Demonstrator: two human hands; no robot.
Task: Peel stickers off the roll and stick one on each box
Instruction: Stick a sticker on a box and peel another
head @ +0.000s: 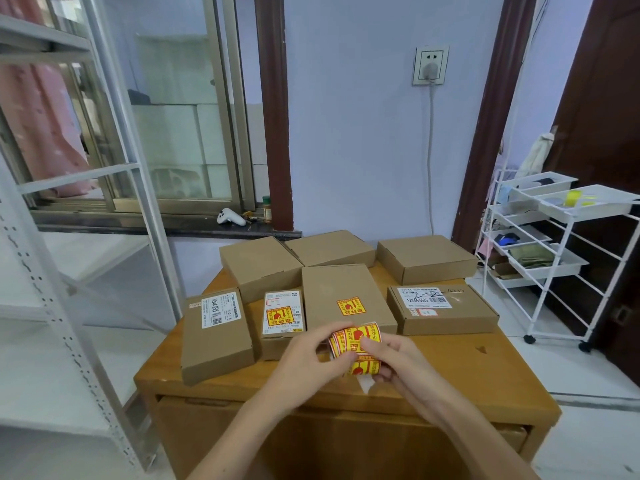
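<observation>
**Sticker roll held over the tabletop**

The sticker roll (355,344), red and yellow, sits between both hands above the near middle of the wooden tabletop (450,375). The left hand (311,355) pinches its left edge; the right hand (391,358) is closed around its right side. Seven cardboard boxes lie beyond; two near-middle boxes (282,318) (348,299) carry stickers

Seven boxes sat on a table (450,375). Three lay in a back row: back-left box (259,266), back-middle box (330,247) and back-right box (426,258). Four lay in front: far-left box (214,337), second box (280,323), third box (346,296) and right box (441,310). Nearest the viewer, the left hand (311,358) and right hand (398,362) held a sticker roll (356,344) above the table's front edge.
</observation>
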